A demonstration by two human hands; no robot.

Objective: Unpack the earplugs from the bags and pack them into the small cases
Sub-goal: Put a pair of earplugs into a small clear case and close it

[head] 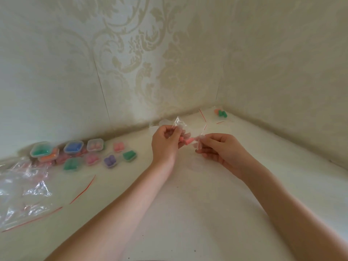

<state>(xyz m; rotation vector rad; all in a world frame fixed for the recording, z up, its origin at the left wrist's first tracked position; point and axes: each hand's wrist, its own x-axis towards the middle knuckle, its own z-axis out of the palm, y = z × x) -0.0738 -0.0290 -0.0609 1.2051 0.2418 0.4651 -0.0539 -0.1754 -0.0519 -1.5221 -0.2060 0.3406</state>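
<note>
Pulling a small clear bag [185,136] apart at the centre of the frame, I pinch one side of it with my left hand [165,145] and the other side with my right hand [219,148], both held up off the white surface [188,213] so the plastic stretches between them and the mouth can open. Pink earplugs [185,141] show through the film between my fingers, so they are not out yet, I judge. At the left of the frame sits the cluster of small cases [82,153], some with green, blue, purple and pink contents, kept near so I can reach them once a pair is free. A larger crumpled bag [24,189] lies at the far left edge. In the corner at upper right, a few loose earplugs [220,113], green and orange, rest against the wall, well apart from my hands.
</note>
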